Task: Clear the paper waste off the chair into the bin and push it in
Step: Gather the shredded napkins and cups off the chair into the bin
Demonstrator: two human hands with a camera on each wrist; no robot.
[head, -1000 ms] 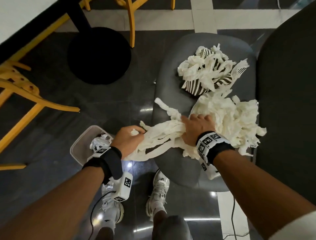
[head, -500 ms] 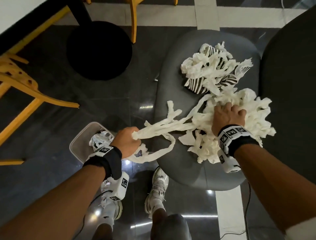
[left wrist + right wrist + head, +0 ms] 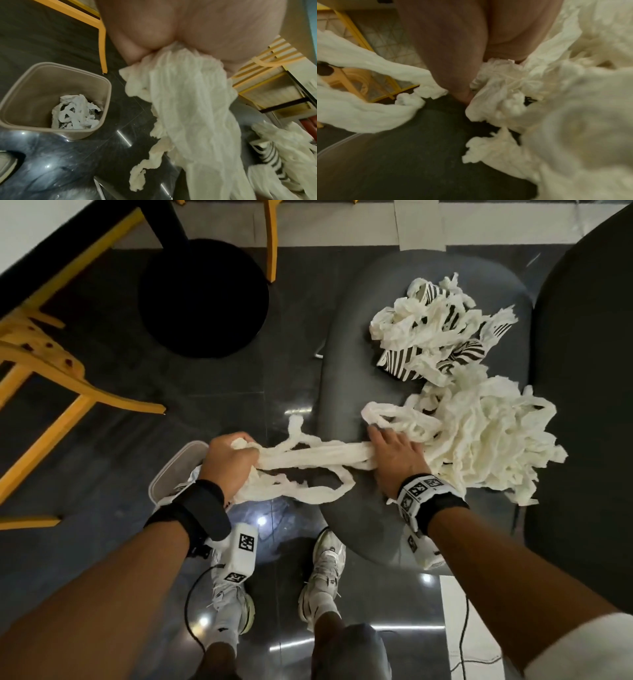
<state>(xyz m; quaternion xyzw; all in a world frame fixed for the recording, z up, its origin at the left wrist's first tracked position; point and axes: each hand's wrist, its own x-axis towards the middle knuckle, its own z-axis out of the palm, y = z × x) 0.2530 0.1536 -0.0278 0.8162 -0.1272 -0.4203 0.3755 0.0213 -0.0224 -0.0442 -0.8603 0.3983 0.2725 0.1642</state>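
A grey chair seat holds a big heap of white shredded paper, and behind it more strips mixed with black-and-white striped paper. Long paper strips stretch from the heap off the seat's left edge. My left hand grips their end above the beige bin, which it partly hides. In the left wrist view the bin stands on the floor with some crumpled paper at its bottom. My right hand lies flat on the strips at the heap's near-left side, fingers straight.
Yellow wooden chairs stand at the left, with a black round table base behind the bin. A dark backrest rises right of the seat. My shoes and a cable are on the glossy dark floor.
My right hand has left the top of the heap and come left and nearer onto the stretched strips. My left hand keeps hold of the strips' end over the bin.
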